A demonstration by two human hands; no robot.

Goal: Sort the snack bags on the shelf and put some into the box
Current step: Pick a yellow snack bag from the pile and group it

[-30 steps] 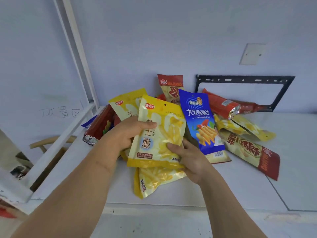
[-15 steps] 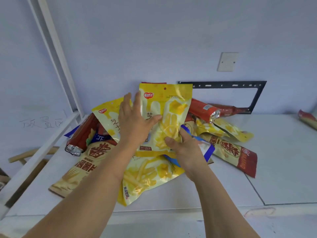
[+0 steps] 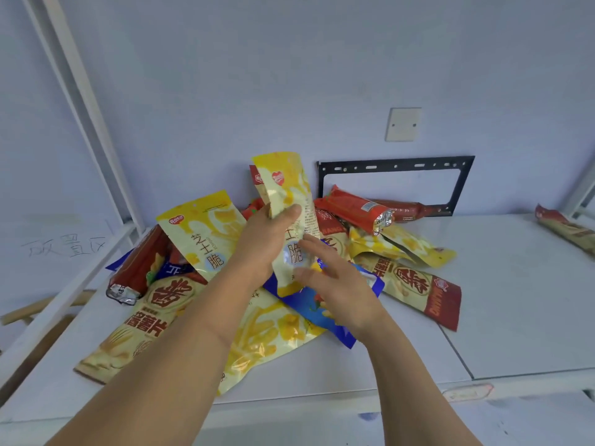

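Observation:
A heap of snack bags lies on the white shelf [image 3: 515, 300] against the wall. My left hand [image 3: 264, 246] grips a yellow cheese-snack bag [image 3: 286, 194] and holds it upright, turned edge-on above the heap. My right hand [image 3: 335, 278] is just right of that bag with fingers spread and relaxed, holding nothing; it is blurred. Under the hands lie another yellow bag [image 3: 203, 230], a crumpled yellow bag [image 3: 273, 336] and a blue bag [image 3: 325, 313]. Beige-and-red chip bags lie at the left [image 3: 145, 323] and right [image 3: 418, 288]. No box is in view.
Red tube-shaped packs lie at the back right [image 3: 354, 207] and left [image 3: 135, 272] of the heap. A black metal bracket [image 3: 463, 185] is fixed to the wall behind. One more bag [image 3: 566, 230] lies at the far right. A white shelf post [image 3: 80, 104] rises on the left.
The left hand has turned the yellow bag from face-on to edge-on. The right hand has let go of the bag and opened beside it.

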